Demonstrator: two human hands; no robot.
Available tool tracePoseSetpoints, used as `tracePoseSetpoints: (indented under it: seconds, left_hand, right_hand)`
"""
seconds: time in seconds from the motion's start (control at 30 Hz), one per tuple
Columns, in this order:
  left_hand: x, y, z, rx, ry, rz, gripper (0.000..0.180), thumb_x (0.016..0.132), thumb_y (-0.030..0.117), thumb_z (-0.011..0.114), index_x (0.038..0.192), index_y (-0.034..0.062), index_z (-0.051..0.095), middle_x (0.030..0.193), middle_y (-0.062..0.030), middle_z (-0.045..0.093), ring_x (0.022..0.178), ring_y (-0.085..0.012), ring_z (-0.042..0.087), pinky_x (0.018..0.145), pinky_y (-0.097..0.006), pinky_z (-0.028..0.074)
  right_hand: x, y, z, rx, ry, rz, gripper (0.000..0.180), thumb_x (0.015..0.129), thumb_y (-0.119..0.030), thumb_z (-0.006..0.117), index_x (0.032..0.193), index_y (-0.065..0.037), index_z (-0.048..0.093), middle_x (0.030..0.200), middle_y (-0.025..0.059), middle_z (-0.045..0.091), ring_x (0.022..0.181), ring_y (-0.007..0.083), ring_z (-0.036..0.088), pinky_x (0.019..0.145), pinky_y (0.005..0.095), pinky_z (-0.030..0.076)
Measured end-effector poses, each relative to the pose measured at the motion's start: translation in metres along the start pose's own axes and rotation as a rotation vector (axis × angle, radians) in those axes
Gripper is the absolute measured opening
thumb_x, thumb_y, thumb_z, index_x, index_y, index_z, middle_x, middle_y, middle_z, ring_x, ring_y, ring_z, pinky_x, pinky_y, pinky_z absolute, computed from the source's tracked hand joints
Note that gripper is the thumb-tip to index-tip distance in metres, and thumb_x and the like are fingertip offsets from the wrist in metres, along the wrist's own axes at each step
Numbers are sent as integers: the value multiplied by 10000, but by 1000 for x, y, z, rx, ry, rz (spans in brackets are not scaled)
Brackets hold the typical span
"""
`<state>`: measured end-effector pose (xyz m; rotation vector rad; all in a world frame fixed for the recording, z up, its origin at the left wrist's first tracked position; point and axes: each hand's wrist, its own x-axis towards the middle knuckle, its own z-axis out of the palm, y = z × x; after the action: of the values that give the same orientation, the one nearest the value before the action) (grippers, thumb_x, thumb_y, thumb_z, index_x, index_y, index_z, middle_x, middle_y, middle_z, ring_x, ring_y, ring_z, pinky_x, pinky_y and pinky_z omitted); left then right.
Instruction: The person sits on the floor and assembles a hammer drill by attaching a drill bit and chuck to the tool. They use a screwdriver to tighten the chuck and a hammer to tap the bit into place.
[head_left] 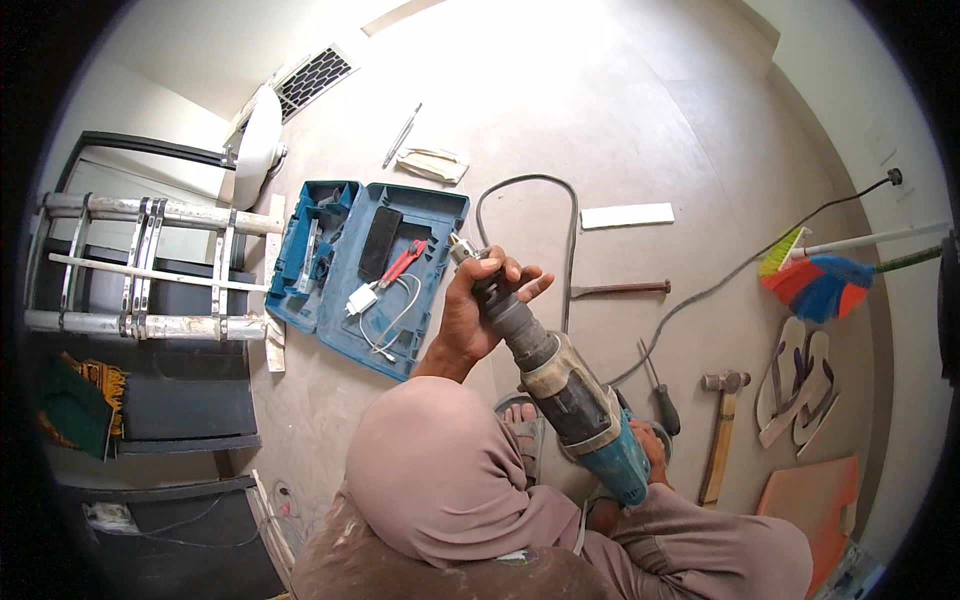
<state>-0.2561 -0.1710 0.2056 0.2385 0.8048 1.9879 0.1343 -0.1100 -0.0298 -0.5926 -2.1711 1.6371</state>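
A teal and black hammer drill (572,392) slants across my lap, its metal chuck (462,249) pointing up and left. My left hand (480,308) is wrapped around the front of it, just behind the chuck, with some fingers lifted away. At the rear, my right hand (652,450) grips the handle, partly hidden by the drill body. No long bit shows in the chuck. A black power cord (690,292) runs from the drill area to a plug (894,177) at the right wall.
An open teal case (440,200) holds a black phone (380,244), a red tool (404,262) and a white charger (361,298). A chisel (620,288), screwdriver (664,405), hammer (722,420), broom (820,285) and slippers (782,375) lie right. A ladder (150,325) stands left.
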Motion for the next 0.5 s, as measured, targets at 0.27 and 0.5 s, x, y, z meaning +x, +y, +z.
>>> tracePoseSetpoints:
  seconds: [0.27,0.5]
  left_hand:
    - [-11,4,9,95,28,3,131,882,187,607,790,121,541,758,-42,634,956,-240,660,1162,-528,363]
    - [-12,-27,-20,-23,281,-41,201,928,250,666,988,64,619,1201,-199,643,1234,-318,578,1154,-584,357]
  right_hand:
    - [38,-83,-13,-148,-18,-157,328,798,-190,673,1094,-47,683,1132,122,687,1125,296,631,1064,457,392]
    - [31,-44,-24,-247,-20,-305,533,687,-366,714,1118,-56,670,1153,90,692,1150,266,633,1096,519,331]
